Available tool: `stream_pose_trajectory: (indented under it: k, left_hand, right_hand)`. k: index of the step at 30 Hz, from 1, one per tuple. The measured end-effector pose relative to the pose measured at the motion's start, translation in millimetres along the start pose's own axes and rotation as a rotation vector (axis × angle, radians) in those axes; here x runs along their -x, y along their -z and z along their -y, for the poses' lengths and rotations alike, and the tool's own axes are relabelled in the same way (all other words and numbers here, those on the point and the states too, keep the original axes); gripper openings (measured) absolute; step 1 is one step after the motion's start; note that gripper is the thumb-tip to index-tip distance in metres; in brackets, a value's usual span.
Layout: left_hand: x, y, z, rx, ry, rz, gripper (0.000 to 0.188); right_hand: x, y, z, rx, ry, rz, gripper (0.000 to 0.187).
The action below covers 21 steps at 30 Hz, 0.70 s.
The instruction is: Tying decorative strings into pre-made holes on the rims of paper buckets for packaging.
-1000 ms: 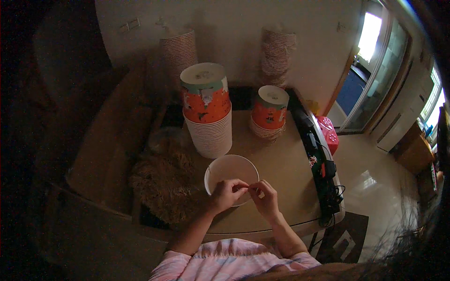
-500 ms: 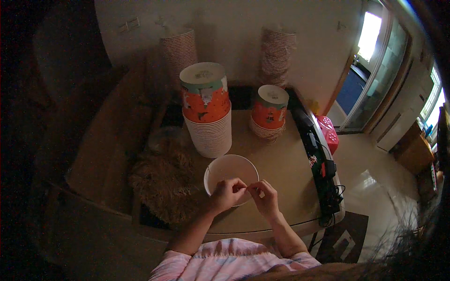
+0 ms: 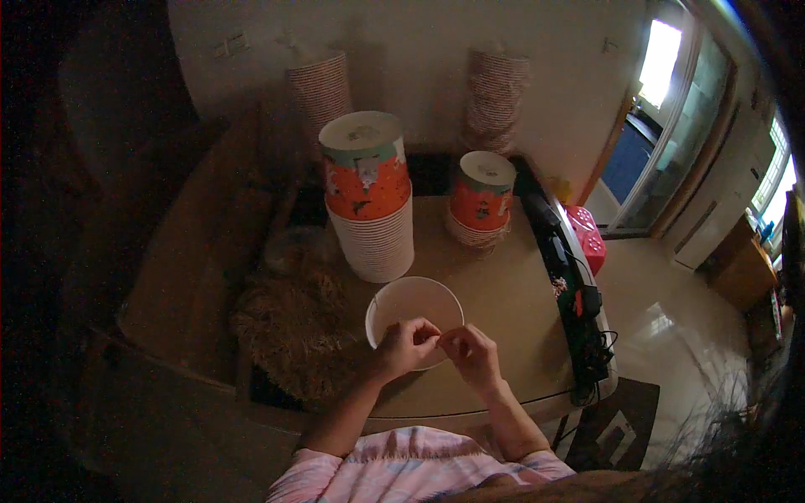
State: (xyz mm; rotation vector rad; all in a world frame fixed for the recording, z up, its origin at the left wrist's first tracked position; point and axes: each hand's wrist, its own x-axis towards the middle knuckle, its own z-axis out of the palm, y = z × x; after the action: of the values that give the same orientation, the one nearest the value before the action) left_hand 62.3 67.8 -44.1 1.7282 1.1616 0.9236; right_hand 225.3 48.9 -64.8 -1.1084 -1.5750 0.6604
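A white paper bucket (image 3: 401, 303) stands mouth up near the table's front edge, its inside facing me. Over its near rim my left hand (image 3: 404, 345) is closed in a pinch. My right hand (image 3: 471, 350) is pinched too, its fingertips meeting those of the left at the bucket's right side. Whatever lies between the fingertips is too small to make out. Left of my left forearm rests a bundle of brown, straw-like strands (image 3: 293, 335). Behind the bucket rises a tall stack of upturned paper buckets (image 3: 369, 193), the top one orange and green.
A shorter stack of orange buckets (image 3: 481, 201) stands at the back right of the table (image 3: 520, 335). Two tall stacks of cups (image 3: 319, 88) are against the wall. Black cables (image 3: 597, 356) lie along the right edge. A pink-red container (image 3: 585, 237) is beyond it.
My right hand has shifted slightly left and turned, its fingers curling closer to the left fingertips. The left hand and the bucket have barely moved.
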Motion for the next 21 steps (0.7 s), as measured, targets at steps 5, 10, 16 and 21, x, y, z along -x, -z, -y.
stream_pose_trajectory:
  k: [5, 10, 16, 21]
  left_hand:
    - [-1, 1, -3, 0.088, 0.079, 0.013, 0.017]
    - [0, 4, -3, 0.106, 0.094, 0.006, 0.017]
    - [0, 4, -9, 0.013, 0.059, 0.005, 0.015]
    - [-2, 3, -6, 0.011, 0.073, 0.029, 0.014]
  right_hand:
    - [1, 2, -4, 0.042, 0.023, -0.013, 0.004]
    - [1, 0, -1, -0.002, -0.012, -0.048, 0.004]
    - [1, 0, -5, 0.039, -0.021, -0.054, 0.004]
    - [2, -8, -13, -0.697, -0.360, -0.104, 0.004]
